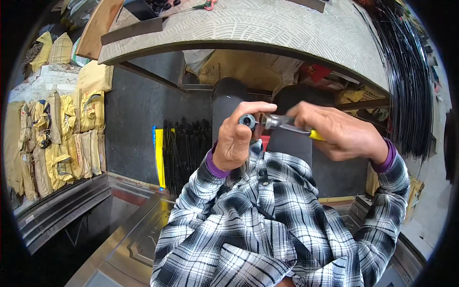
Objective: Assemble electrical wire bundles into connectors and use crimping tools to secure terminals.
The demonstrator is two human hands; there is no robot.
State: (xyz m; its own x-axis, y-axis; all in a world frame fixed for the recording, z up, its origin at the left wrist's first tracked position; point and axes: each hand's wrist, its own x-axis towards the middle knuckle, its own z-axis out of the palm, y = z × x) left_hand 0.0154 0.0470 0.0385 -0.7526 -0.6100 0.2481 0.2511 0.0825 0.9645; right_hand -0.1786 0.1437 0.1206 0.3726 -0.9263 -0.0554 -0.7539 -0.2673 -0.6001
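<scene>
The left hand pinches a small grey ring in closed fingers above the lap. The right hand grips yellow-handled pliers, nose at the ring. Best to hold the ring steady and squeeze squarely.

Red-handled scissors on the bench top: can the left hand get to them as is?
Probably not right away: the left hand is pinching a small round metal part, and the scissors lie far across the patterned bench top.

I pinch a small round grey metal ring upright in my left hand, its hole facing me. My right hand holds yellow-handled pliers level, tip touching the ring.
</scene>
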